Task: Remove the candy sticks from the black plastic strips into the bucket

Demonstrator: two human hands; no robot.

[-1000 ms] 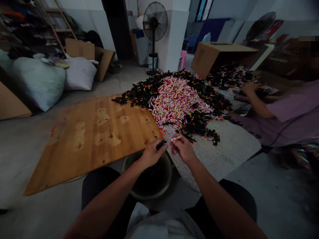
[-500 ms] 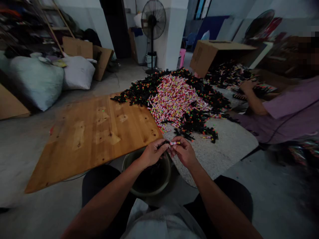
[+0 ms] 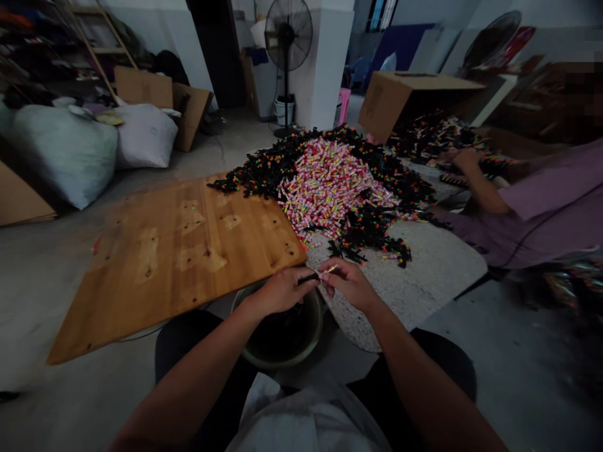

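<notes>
My left hand point(image 3: 289, 289) is closed on a small black plastic piece point(image 3: 308, 278), its near end hidden by my fingers. Between the fingertips of my right hand point(image 3: 347, 282) is a small pink-and-white tube point(image 3: 330, 270) with a yellowish end. The two pieces meet end to end between my hands; whether they are joined I cannot tell. Below my hands stands a round tub point(image 3: 282, 364) with a dark inside. Just beyond, a heap of pink tubes point(image 3: 330, 182) lies amid black plastic pieces with orange and green tips point(image 3: 377, 232) on the speckled grey tabletop point(image 3: 438, 257).
A wooden board point(image 3: 179, 251) extends to the left. At the right, a co-worker's hand point(image 3: 468, 162) works beside another pile and a tipped cardboard box point(image 3: 400, 103). Farther back are a standing fan point(image 3: 287, 37) and stuffed sacks point(image 3: 70, 150).
The black piece and the tube have been brought end to end, and the tube now tilts more upward to the right. My left fingers have turned slightly; the camera view has shifted a little.
</notes>
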